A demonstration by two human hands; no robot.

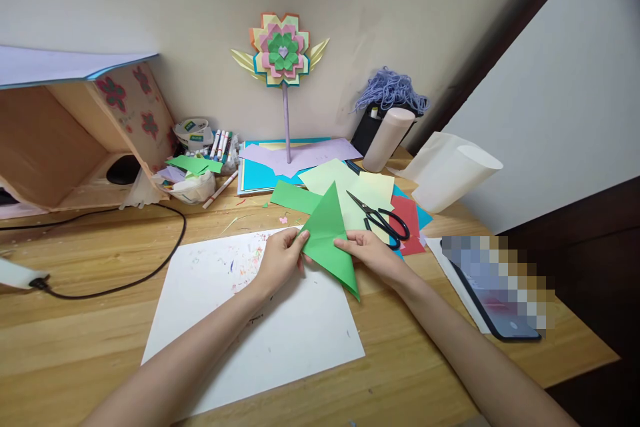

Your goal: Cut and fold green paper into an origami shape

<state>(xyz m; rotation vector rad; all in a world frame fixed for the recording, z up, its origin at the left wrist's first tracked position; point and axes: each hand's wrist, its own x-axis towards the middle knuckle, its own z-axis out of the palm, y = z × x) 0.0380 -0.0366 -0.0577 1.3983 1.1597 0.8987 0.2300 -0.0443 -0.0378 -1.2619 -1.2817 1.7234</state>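
Note:
A green sheet of paper (327,233), folded into a triangle with a crease across it, is held up between both hands. My left hand (283,253) pinches its left edge, thumb on top. On the opposite side my right hand (373,253) grips it with the thumb over the front and the fingers behind. Beneath lies a large white sheet (220,347) speckled with coloured marks. Just beyond my right hand, black-handled scissors (383,217) rest with blades parted on pale yellow paper (325,177). A green strip (295,198) lies behind the folded paper.
A layered paper flower (284,53) on a stem stands at the back. An open decorated box (145,113) and a cable (183,240) are on the left. Markers (220,145), a pink bottle (389,140), a paper roll (455,177) and a phone (495,293) surround the workspace.

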